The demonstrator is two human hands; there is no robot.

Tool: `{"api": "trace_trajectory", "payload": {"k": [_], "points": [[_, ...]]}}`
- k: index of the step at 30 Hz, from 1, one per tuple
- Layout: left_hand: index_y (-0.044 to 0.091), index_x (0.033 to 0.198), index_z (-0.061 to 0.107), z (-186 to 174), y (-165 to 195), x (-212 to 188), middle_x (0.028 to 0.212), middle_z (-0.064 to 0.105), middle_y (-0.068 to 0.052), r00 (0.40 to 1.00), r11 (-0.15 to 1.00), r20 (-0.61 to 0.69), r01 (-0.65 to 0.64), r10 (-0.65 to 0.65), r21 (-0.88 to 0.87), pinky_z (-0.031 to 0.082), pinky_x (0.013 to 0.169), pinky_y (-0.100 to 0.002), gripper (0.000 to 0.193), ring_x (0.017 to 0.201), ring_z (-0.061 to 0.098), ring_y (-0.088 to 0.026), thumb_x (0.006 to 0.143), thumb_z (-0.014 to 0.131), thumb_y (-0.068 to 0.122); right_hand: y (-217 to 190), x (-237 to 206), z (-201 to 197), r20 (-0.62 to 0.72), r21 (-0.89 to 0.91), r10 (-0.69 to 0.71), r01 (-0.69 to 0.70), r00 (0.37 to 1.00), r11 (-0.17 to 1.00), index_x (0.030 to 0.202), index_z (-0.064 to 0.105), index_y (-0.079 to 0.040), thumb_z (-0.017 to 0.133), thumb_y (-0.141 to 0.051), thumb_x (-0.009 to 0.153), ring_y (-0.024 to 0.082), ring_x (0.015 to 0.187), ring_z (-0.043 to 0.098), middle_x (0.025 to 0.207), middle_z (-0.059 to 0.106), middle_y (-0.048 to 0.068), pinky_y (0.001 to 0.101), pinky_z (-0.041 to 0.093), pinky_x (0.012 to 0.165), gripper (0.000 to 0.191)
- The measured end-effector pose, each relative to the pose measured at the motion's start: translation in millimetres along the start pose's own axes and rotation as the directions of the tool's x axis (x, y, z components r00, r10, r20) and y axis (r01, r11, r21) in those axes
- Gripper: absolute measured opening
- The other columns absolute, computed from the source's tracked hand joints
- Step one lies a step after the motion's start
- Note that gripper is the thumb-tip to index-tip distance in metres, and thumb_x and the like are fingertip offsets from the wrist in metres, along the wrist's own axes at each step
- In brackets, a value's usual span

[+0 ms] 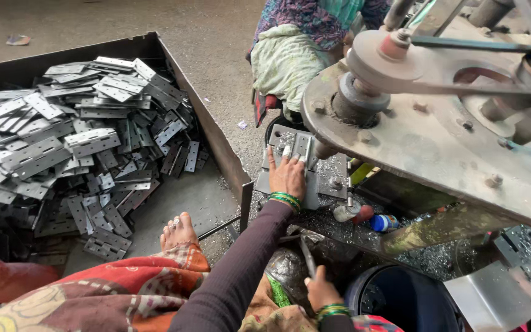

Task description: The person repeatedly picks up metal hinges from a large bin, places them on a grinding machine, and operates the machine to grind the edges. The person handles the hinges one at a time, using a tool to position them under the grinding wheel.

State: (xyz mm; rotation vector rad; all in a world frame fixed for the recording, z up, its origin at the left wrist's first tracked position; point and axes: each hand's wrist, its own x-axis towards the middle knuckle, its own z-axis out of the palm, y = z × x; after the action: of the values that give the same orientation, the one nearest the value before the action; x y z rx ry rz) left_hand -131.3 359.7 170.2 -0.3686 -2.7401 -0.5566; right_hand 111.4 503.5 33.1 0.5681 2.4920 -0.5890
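Left hand (287, 175) lay flat, grip released, on hinge plate (296, 154); right hand (321, 289) grip clenched on lever (307, 258).

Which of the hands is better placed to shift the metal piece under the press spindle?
Probably the left hand: it lies flat on the metal piece on the press bed, fingertips beside the spindle. The right hand is lower down, closed round the lever handle, away from the piece.

1. A grey, gritty concrete floor (216, 37) fills the upper middle of the frame.
2. Soft daylight falls evenly.
3. Metal shavings (327, 218) litter the lower middle.
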Motion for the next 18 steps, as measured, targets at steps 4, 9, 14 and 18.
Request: {"api": "trace_trajectory", "payload": {"k": [4,9,14,18], "points": [[0.016,0.118,0.071,8.5,-10.6,-9.1,0.123,0.069,-0.002,0.999,1.0,0.035,-0.002,0.003,-0.024,-0.01,0.125,-0.065,0.029,0.134,0.053,-0.023,0.093,0.057,0.017,27.1,31.6,44.0,-0.045,0.067,-0.088,0.091,0.995,0.994,0.134,0.027,-0.008,0.056,-0.038,0.096,0.053,0.1,0.065,0.101,0.069,0.034,0.0604,0.051,0.087,0.057],[0.016,0.136,0.063,7.7,-17.7,-0.8,0.145,0.062,0.0,0.972,0.998,0.231,-0.056,0.048,0.024,-0.009,0.127,-0.071,0.037,0.149,0.043,-0.021,0.103,0.047,0.024,9.0,13.2,-7.0,-0.155,-0.072,-0.107,0.096,0.982,0.993,0.121,0.044,-0.01,0.054,-0.044,0.097,0.051,0.096,0.067,0.095,0.072,0.03,0.0597,0.052,0.084,0.043],[0.004,0.146,0.048,-19.4,-7.5,-28.9,0.145,0.053,-0.011,0.983,0.989,0.138,-0.131,0.119,0.075,-0.008,0.119,-0.066,0.072,0.145,0.035,-0.026,0.094,0.054,0.052,-47.1,-49.6,-88.8,-0.324,-0.052,-0.106,0.094,0.94,0.994,0.11,0.059,-0.016,0.052,-0.049,0.097,0.049,0.093,0.069,0.091,0.075,0.025,0.0592,0.053,0.082,0.036],[0.003,0.144,0.049,-33.7,-12.4,-94.3,0.146,0.052,-0.014,0.977,0.976,-0.037,-0.214,0.212,-0.047,-0.005,0.121,-0.065,0.067,0.147,0.036,-0.028,0.091,0.06,0.042,-78.9,-72.8,-99.9,-0.364,-0.083,-0.029,-0.001,0.931,0.997,0.11,0.061,-0.02,0.05,-0.053,0.097,0.047,0.093,0.071,0.092,0.075,0.021,0.0587,0.054,0.082,0.038]]}}
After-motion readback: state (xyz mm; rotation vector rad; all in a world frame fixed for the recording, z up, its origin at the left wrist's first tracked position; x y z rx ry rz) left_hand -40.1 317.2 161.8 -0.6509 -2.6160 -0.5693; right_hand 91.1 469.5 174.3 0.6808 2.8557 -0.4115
